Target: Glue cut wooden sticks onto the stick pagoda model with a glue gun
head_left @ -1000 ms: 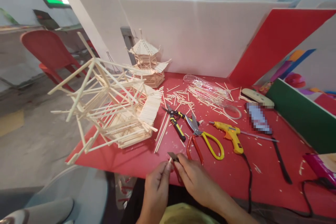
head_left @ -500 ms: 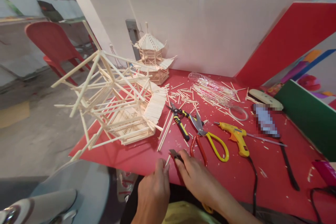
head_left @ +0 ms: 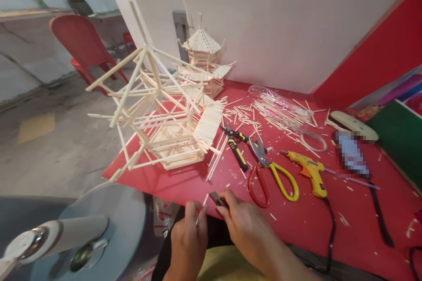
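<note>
My left hand point(head_left: 191, 232) pinches a short, thin wooden stick point(head_left: 206, 199) that points up and away at the table's front edge. In my right hand point(head_left: 242, 224) is a dark-handled knife point(head_left: 216, 199), its blade close to the stick's tip; whether they touch is unclear. Beyond my hands, to the left, stands a large open stick framework point(head_left: 158, 109) with a partly covered lower roof. Red-and-yellow-handled scissors point(head_left: 262, 160) and black-and-yellow pliers point(head_left: 236, 151) lie to the right of it.
A smaller stick pagoda point(head_left: 202, 61) stands behind. The red table point(head_left: 290, 224) bears loose sticks point(head_left: 280, 114), a yellow glue gun point(head_left: 310, 169) with a black cord, and clear tape point(head_left: 314, 140). A grey stool point(head_left: 125, 210) holds a white flask point(head_left: 75, 230) and a cup point(head_left: 87, 254).
The view has tilted down and turned left, so the table items appear farther right. The stick and knife remain in my hands, with the stick now pointing upward beside the blade.
</note>
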### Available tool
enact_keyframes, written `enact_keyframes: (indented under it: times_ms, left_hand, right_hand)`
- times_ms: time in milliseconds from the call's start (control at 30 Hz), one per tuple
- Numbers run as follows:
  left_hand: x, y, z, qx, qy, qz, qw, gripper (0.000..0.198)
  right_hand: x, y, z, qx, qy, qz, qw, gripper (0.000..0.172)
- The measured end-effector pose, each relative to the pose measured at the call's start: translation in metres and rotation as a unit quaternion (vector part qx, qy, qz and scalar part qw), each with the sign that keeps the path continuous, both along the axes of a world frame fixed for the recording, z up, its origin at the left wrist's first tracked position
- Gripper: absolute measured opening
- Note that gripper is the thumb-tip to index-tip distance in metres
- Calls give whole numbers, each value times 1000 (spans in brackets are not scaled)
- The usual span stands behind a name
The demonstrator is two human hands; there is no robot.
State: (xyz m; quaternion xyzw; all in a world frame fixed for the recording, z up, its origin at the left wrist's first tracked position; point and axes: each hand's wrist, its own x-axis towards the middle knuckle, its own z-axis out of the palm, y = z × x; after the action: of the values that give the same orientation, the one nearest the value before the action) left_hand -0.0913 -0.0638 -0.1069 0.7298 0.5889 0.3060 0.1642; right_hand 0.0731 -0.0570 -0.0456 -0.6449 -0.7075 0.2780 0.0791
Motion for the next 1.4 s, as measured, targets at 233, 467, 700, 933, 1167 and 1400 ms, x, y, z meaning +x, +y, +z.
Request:
enact_keyframes:
  times_ms: [233,467,700,933,1167,1400]
  left_hand:
    - [-4,5,16,7,37,34,999,19]
    - [14,32,27,62,209,27,976,24]
    - [36,45,19,118,240,8,964,24]
    - [34,48,17,92,260,-21,961,15]
    - [27,45,23,64,181,-73,979,14]
    - [22,45,12,95,114,-80,986,19]
  right_hand:
    - [-6,14,3,29,46,17,998,18]
    - [6,27,-13,82,177,-87,977,23]
    - [34,30,-24,50,145,-146,977,27]
    - [35,26,-20,112,82,-100,985,21]
    - [24,22,-22,114,68,-76,988,19]
    - [24,25,-19,95,36,-58,993,15]
